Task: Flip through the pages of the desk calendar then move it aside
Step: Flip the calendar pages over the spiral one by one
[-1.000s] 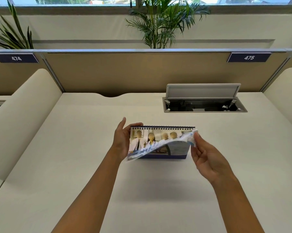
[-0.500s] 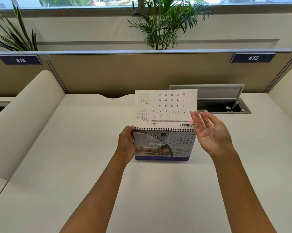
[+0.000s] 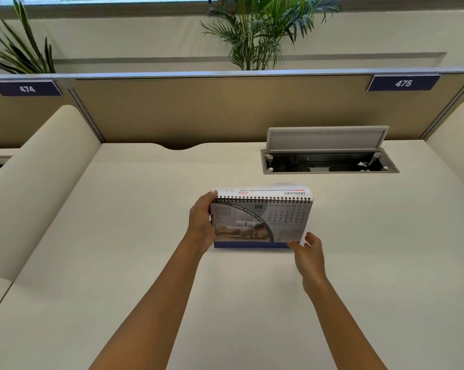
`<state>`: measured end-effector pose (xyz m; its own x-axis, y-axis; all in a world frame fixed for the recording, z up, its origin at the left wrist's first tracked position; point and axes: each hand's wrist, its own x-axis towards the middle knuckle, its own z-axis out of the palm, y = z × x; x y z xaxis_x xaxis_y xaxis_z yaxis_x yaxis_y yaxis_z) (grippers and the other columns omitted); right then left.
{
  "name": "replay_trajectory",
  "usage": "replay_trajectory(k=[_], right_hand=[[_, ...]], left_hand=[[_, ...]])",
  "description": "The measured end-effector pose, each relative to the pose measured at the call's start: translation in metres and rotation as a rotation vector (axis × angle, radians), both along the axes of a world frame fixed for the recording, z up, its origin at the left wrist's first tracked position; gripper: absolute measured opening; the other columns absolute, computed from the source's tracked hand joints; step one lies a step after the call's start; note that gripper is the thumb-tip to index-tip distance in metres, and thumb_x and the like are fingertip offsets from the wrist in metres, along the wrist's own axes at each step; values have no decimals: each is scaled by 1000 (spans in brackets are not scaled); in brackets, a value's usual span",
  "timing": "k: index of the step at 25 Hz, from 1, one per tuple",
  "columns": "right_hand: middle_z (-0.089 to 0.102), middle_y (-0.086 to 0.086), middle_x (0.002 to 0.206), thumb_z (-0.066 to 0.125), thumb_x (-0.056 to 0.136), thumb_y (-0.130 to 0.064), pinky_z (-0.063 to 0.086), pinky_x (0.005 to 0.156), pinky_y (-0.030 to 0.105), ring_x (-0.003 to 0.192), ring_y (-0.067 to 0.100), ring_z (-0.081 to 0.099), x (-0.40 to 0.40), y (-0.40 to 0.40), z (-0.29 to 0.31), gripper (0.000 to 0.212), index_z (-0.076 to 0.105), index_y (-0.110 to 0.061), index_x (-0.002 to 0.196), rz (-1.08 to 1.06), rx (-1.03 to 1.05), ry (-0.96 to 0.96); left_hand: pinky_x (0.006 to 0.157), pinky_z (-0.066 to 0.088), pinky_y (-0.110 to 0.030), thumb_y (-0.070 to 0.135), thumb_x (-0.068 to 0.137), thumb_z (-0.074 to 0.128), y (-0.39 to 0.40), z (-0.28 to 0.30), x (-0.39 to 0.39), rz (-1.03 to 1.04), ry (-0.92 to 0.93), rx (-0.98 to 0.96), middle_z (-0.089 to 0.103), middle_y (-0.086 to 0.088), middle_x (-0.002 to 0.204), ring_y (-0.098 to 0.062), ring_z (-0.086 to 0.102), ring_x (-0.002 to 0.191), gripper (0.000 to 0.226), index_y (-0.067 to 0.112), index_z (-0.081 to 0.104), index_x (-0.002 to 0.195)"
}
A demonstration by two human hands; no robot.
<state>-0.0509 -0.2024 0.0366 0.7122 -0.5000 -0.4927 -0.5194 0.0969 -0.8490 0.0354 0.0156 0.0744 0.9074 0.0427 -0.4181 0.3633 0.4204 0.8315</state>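
Calendar work takes place on a wide cream bench that fills most of the view; behind it runs a tan partition carrying two dark number plates, 474 at the left and 475 at the right; palm plants rise beyond the partition under a window; a cable hatch is sunk into the bench at the far right with its grey lid tipped up. The desk calendar stands near the middle of the bench, in front of the hatch and well apart from it; its spiral binding runs along the top edge; the facing page reads JAN above a photo and a date grid; a flipped page lies over the top of the binding, its print upside down, showing JANUARY and 2026. The left hand clasps the calendar's left edge, thumb at the top corner by the spiral, fingers hidden behind it; the right hand is loosely spread, its fingers apart and curled, a fingertip at the page's lower right corner, gripping nothing that can be made out.
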Motion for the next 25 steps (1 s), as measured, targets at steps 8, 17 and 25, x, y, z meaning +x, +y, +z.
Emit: replay_trajectory(k=[8, 17, 25], right_hand=[[45, 8, 149, 67, 91, -19, 43, 105, 44, 135, 30, 44, -9, 8, -2, 59, 43, -22, 145, 58, -225, -75], [72, -2, 78, 81, 78, -24, 55, 71, 24, 77, 14, 71, -25, -3, 6, 17, 73, -14, 91, -120, -373, -204], [74, -1, 83, 77, 83, -21, 58, 74, 27, 76, 7, 69, -30, -9, 8, 10, 71, -16, 88, -77, -383, -224]], left_hand=[[62, 47, -25, 31, 96, 63, 1, 4, 2, 34, -41, 113, 65, -2, 113, -10, 60, 93, 41, 30, 52, 136], [47, 45, -11, 36, 94, 66, -2, 2, 1, 79, -78, 255, 69, 22, 64, 17, 58, 55, 21, 21, 62, 79], [62, 37, -21, 36, 91, 69, -1, 9, -2, 70, -51, 222, 70, 11, 90, 2, 58, 80, 18, 18, 68, 93]])
